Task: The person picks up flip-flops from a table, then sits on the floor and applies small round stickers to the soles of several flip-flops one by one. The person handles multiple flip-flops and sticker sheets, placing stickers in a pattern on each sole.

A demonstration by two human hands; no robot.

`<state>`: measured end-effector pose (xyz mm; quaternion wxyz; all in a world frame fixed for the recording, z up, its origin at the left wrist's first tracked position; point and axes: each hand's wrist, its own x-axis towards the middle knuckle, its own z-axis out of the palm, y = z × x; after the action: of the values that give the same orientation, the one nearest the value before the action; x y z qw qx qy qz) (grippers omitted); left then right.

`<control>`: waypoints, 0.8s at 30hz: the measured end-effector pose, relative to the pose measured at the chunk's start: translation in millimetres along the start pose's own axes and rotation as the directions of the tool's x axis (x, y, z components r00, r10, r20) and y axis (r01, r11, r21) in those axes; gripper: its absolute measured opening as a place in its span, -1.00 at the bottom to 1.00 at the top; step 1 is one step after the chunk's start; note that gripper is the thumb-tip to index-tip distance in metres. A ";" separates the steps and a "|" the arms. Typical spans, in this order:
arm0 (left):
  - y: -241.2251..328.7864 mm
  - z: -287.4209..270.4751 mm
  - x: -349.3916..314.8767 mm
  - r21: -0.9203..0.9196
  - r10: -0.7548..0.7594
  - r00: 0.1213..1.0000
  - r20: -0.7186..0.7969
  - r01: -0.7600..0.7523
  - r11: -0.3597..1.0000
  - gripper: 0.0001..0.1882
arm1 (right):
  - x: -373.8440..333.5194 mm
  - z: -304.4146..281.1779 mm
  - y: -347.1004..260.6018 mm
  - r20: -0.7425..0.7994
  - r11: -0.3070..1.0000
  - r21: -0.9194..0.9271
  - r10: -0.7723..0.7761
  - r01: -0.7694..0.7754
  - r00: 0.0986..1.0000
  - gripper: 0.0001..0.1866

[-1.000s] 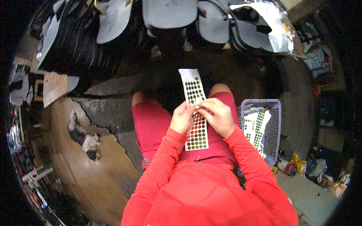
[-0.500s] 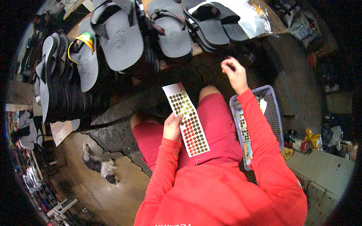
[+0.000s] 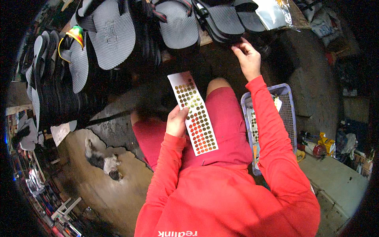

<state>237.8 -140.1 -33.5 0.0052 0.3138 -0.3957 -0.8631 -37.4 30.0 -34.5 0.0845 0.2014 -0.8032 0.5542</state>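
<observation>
Over the lap (image 3: 231, 118), the left hand (image 3: 177, 121) pinches a white sheet of gold and red dots (image 3: 202, 132). The right hand (image 3: 247, 59), at that sheet a second ago, is now beside the dark sandals (image 3: 223, 23), leaving the left holding alone; whether the right grips anything, I cannot tell.

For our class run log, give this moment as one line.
left hand: grips sticker sheet | right hand: near sandals, contact unclear | basket: to the right
</observation>
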 end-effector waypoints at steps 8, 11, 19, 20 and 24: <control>2.7 -0.8 -0.4 0.090 0.011 0.999 0.034 -0.014 0.996 -0.73 | 1.8 -1.6 -17.3 0.018 0.992 -0.099 -0.074 0.076 0.997 -0.78; 1.9 1.5 -2.5 -0.029 0.006 0.999 0.051 -0.004 1.000 -0.75 | 0.2 -8.6 -6.6 0.050 0.997 0.047 -0.057 0.054 0.997 -0.85; 5.6 2.1 -3.9 -0.124 -0.018 0.997 0.075 0.028 0.992 -0.74 | -2.2 6.6 -16.0 -0.149 0.992 0.021 0.128 -0.126 0.981 -0.69; 5.8 2.2 -4.9 -0.131 -0.017 0.997 0.080 0.027 0.991 -0.73 | -13.8 8.3 -31.8 -0.107 0.978 0.102 0.191 -0.181 0.976 -0.71; 6.3 1.4 -9.1 -0.105 0.051 0.989 0.139 -0.037 0.994 -0.68 | -101.4 13.8 -98.4 0.407 0.966 -0.045 -0.216 0.255 0.888 -0.89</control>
<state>242.8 -141.1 -23.6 0.0123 0.2425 -0.3572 -0.9019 96.5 10.6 8.2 -0.0046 0.4016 -0.7992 0.4472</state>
